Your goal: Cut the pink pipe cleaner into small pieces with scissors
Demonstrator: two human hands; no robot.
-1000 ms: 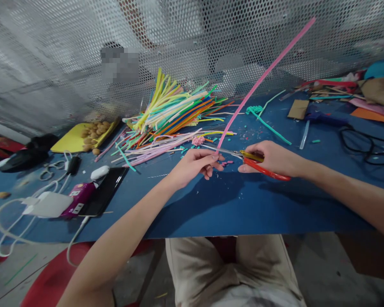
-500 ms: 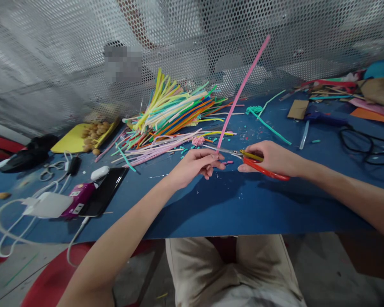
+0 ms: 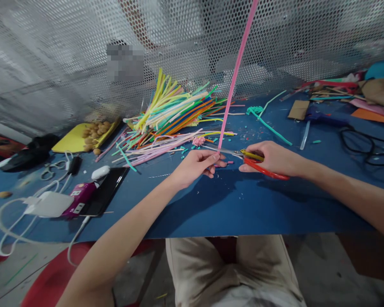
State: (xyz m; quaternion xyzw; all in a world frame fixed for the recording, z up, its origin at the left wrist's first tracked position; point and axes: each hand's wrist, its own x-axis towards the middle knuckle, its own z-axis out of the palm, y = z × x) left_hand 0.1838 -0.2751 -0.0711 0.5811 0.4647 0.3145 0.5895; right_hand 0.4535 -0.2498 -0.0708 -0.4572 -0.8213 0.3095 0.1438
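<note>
My left hand [image 3: 200, 164] pinches the lower end of a long pink straw-like strip [image 3: 235, 74], which rises steeply past the top edge of view. Held in my right hand [image 3: 267, 157] is a pair of scissors [image 3: 265, 169] with red and yellow handles. Their blades point left and lie close by the strip's lower end, just above my left fingertips; whether they touch it I cannot tell. A small pink knotted piece [image 3: 198, 140] lies just behind my left hand. A short pink offcut [image 3: 230, 162] rests on the table between my hands.
Behind my hands lies a big heap of coloured strips [image 3: 179, 108]. Further right are a teal woven piece [image 3: 255, 111], cardboard [image 3: 298, 110], a glue gun [image 3: 326, 118] and black glasses [image 3: 367, 147]. To the left are a phone [image 3: 107, 192], a charger [image 3: 51, 204] and a yellow tray [image 3: 68, 138].
The pink strip has swung more upright, its top passing out of view. Both hands and the scissors have stayed nearly in place.
</note>
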